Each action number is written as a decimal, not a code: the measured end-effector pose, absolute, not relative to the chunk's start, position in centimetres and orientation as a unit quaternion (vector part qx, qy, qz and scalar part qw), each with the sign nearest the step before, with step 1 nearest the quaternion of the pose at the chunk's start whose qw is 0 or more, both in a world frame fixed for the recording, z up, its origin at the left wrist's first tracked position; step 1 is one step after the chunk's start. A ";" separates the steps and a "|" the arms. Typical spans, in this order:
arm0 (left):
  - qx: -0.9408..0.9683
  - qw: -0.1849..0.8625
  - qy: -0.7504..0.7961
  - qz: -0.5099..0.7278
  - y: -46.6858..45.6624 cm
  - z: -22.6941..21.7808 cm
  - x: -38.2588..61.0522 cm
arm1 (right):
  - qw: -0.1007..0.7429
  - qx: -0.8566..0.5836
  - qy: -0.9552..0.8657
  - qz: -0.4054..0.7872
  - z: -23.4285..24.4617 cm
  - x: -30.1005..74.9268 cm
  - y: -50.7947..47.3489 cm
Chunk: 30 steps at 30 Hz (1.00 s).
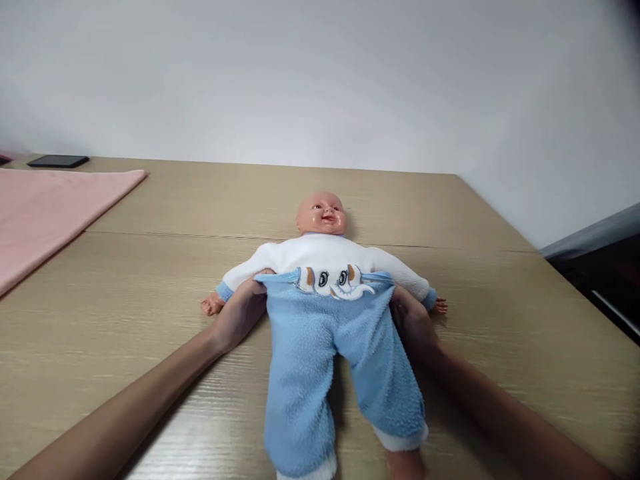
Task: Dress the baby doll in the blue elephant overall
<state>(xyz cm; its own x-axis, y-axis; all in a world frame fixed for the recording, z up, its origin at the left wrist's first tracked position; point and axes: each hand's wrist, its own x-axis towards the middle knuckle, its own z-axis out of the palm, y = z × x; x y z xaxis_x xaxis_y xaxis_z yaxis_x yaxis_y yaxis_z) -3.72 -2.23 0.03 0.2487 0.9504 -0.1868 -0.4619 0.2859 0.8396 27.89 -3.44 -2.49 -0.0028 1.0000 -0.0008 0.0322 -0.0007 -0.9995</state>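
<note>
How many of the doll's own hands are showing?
2: one doll hand just outside the person's left hand, the other doll hand just outside their right hand. Neither is hidden.

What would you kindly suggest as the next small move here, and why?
Perhaps ease the waistband of the blue fleece pants inward against the white top, since the left hand and right hand hold it spread wider than the torso of the baby doll.
</note>
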 end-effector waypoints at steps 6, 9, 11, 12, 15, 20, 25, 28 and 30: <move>0.362 0.731 0.341 0.467 -2.3 0.2 -4.7 | 0.485 -0.459 -0.514 0.538 -0.5 27.7 -3.8; 0.511 0.651 0.338 0.449 -2.4 0.5 -5.7 | 0.453 -0.437 -0.549 0.550 1.3 28.1 -3.7; 0.627 0.550 0.343 0.431 -2.5 1.3 -6.2 | 0.429 -0.425 -0.595 0.530 2.6 28.4 -3.4; 0.673 0.501 0.344 0.421 -2.5 1.8 -6.4 | 0.417 -0.418 -0.625 0.510 3.2 28.5 -3.2; 0.736 0.417 0.355 0.399 -2.1 3.4 -6.3 | 0.389 -0.412 -0.682 0.462 4.3 28.3 -2.5; 0.657 0.454 0.474 0.371 -0.2 3.6 -4.7 | 0.404 -0.493 -0.625 0.450 3.2 26.7 -0.2; 0.634 0.456 0.506 0.367 1.4 2.4 -3.5 | 0.391 -0.503 -0.615 0.465 1.5 26.1 1.4; 0.677 0.406 0.493 0.366 1.2 1.7 -4.2 | 0.386 -0.509 -0.627 0.446 1.1 27.2 1.0; 0.719 0.371 0.477 0.341 0.8 1.1 -5.5 | 0.382 -0.505 -0.636 0.441 0.8 28.5 0.2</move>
